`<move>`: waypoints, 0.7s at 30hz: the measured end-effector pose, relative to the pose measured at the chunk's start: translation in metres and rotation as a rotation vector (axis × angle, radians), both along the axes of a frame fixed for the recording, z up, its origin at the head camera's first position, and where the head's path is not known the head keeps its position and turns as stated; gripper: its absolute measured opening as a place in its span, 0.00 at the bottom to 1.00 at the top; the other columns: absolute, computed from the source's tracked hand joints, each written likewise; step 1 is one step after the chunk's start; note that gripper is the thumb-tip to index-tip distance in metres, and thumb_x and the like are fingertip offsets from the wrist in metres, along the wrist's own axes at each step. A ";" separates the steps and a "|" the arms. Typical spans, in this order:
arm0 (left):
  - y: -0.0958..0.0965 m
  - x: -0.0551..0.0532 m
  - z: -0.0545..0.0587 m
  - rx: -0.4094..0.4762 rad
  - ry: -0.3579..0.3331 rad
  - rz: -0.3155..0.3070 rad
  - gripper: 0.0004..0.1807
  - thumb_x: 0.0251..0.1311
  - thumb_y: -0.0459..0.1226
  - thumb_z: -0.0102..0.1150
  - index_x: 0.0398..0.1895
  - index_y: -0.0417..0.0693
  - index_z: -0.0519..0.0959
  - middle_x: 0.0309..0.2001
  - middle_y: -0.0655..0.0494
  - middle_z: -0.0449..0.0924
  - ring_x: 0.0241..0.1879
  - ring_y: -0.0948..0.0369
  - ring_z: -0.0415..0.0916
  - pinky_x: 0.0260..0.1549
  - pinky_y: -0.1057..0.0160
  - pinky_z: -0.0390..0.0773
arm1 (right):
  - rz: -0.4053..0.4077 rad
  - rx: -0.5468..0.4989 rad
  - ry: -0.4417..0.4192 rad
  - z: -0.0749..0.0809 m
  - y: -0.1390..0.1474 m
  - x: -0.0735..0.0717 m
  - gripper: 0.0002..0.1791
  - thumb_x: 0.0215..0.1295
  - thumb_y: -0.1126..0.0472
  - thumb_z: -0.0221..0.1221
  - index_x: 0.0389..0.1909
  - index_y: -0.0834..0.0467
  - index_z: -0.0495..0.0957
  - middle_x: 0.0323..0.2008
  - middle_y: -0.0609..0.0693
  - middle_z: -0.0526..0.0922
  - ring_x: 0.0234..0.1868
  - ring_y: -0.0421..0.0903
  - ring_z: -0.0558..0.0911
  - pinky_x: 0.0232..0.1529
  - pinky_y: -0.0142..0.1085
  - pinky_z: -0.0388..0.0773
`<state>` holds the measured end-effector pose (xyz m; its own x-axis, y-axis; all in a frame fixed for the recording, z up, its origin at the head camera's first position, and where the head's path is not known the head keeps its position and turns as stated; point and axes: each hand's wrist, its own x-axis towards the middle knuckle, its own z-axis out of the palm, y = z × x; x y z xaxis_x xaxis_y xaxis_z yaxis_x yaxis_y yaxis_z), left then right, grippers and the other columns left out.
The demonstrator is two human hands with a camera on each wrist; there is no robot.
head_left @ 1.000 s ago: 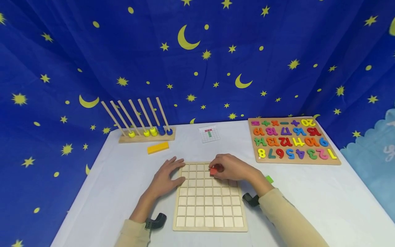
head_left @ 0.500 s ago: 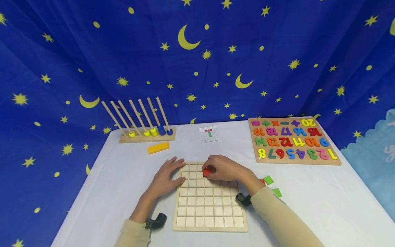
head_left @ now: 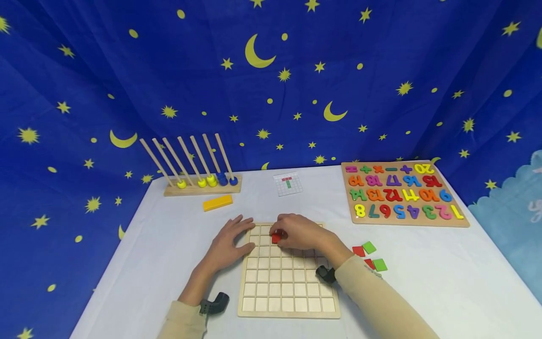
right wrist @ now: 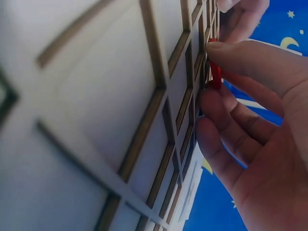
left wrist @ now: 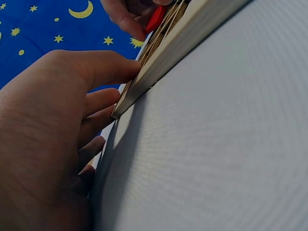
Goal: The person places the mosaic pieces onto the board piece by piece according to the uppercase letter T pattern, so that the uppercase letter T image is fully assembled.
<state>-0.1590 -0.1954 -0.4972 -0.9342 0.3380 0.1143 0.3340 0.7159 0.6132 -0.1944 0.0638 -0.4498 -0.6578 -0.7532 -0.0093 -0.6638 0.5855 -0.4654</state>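
In the head view, the right hand [head_left: 299, 231] pinches a small red tile [head_left: 276, 238] at the far part of the grid board [head_left: 288, 314]; whether the tile is seated in a square cannot be told, as fingers cover much of it. The left hand [head_left: 225, 242] lies spread along the board's left edge, holding no tile. Right of the board lie more loose pieces, among them a red tile [head_left: 358, 251] and a green tile [head_left: 380, 265]. Beyond the board sits a card [head_left: 289, 184] with a red and green pattern; an orange block [head_left: 218, 203] lies beyond the board and to its left.

In the left wrist view, the left hand's thumb touches the rim of the board, its other fingers loosely apart. The board looks like stiff, flat wood that would slide on the cloth if pushed, so a light touch on its rim should steady it.

In the right wrist view, the red tile shows nearly edge-on between the right thumb and a fingertip, close over the board. It looks thin, rigid and light, probably smooth and rather slippery, and hardly fragile. Opposite edges seem the best hold; gripping it high would keep fingertips clear of the board's raised dividers.
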 end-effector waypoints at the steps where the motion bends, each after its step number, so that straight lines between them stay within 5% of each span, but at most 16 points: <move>1: 0.000 0.000 0.000 -0.001 0.002 -0.002 0.29 0.57 0.51 0.65 0.63 0.60 0.74 0.67 0.69 0.64 0.72 0.59 0.48 0.69 0.49 0.47 | 0.003 -0.002 0.001 0.000 -0.001 0.000 0.15 0.57 0.57 0.67 0.46 0.51 0.84 0.36 0.41 0.77 0.33 0.36 0.74 0.38 0.31 0.75; 21: 0.000 0.002 0.001 -0.004 0.010 0.000 0.29 0.57 0.50 0.65 0.63 0.59 0.74 0.67 0.68 0.66 0.71 0.59 0.49 0.70 0.51 0.47 | 0.004 0.006 -0.002 0.001 0.000 0.006 0.16 0.58 0.56 0.66 0.48 0.51 0.84 0.37 0.42 0.76 0.32 0.37 0.72 0.34 0.30 0.73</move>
